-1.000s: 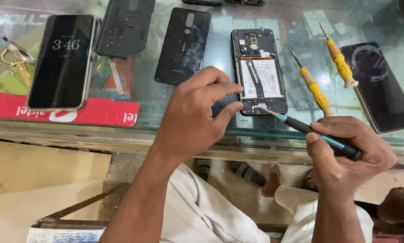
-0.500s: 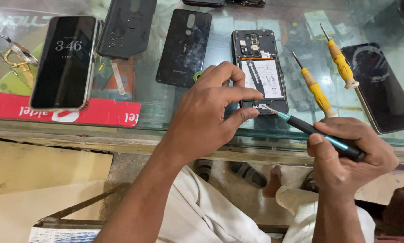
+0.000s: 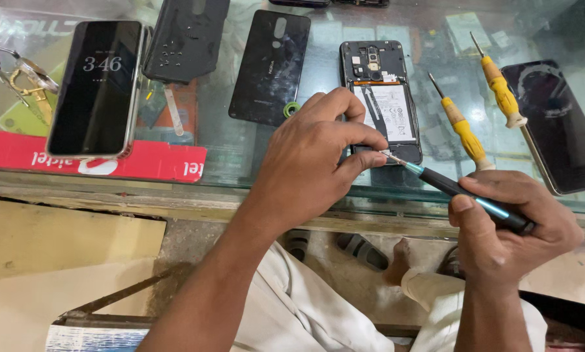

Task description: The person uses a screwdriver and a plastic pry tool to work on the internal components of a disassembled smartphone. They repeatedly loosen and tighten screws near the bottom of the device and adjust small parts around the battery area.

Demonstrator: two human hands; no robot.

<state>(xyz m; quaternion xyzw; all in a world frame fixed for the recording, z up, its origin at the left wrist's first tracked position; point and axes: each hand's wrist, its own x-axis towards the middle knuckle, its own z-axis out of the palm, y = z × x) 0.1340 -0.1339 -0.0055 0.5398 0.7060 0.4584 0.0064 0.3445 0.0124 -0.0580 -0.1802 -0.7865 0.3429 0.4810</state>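
We note the glass counter (image 3: 253, 163) bearing the opened phone (image 3: 384, 98), long axis twelve to six. Our left hand (image 3: 312, 163), nearer, pinches at the screwdriver (image 3: 462, 192) tip by the phone's six o'clock end. Our right hand (image 3: 507, 228), at four o'clock, is clenched round the handle.

Left hand (image 3: 312, 163) pinches thumb to forefinger; right hand (image 3: 511, 228) is fisted, thumb pressed forward.

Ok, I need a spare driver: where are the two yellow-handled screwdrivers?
In the head view, the two yellow-handled screwdrivers lie on the glass counter, right of the opened phone, left of the dark phone.
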